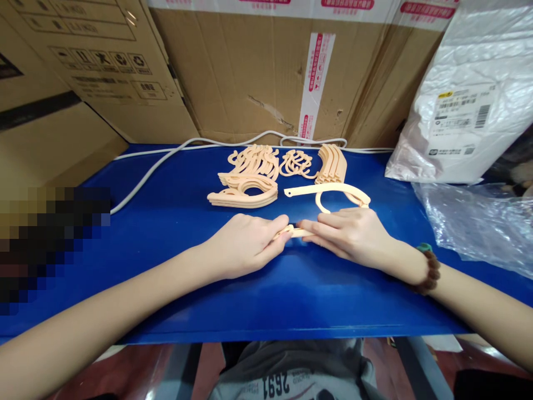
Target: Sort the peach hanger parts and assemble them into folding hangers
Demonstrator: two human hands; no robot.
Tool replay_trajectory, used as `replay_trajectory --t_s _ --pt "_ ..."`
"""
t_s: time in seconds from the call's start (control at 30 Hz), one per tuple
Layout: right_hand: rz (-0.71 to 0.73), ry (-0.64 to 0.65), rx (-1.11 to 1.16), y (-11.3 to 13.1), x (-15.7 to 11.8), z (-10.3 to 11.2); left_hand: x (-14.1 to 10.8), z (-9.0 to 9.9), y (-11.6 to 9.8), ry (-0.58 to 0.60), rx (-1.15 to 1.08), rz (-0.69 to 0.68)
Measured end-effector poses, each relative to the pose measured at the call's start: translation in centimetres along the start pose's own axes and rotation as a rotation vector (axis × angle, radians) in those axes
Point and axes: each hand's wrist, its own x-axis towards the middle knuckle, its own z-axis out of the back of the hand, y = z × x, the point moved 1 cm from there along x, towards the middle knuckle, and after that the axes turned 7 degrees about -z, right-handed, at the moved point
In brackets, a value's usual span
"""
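Note:
Near the middle of the blue table (258, 300), my left hand (250, 244) pinches one end of a small beige plastic piece (297, 232). My right hand (350, 233) has its fingers closed on the other end of that piece, so both hands hold it just above the table. Much of the piece is hidden by the fingers. Behind my right hand lies a long curved beige arm (328, 189), with another curved part partly hidden beneath it. A stack of beige folded hanger-like parts (244, 199) sits beyond my left hand.
Farther back lie beige hook pieces (296, 163), a pile of curved parts (256, 160) and stacked arms (333, 163). A white cable (166, 157) runs along cardboard boxes (250, 78). At the right are a white plastic parcel (462, 111) and clear plastic wrap (478, 222).

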Motion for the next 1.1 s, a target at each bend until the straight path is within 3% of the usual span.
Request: replay_trajectory --t_s 0.23,0.47,1.1 --pt "-0.031 0.000 0.061 -0.2 -0.1 -0.2 0.1 -0.2 0.3 -0.036 -0.035 -0.052" --pt "-0.039 0.028 0.101 0.2 -0.1 -0.2 0.2 -0.9 0.2 -0.020 0.283 -0.062" --pt "-0.153 0.211 0.394 -0.2 0.0 -0.2 -0.4 -0.9 -0.4 -0.254 0.651 -0.221"
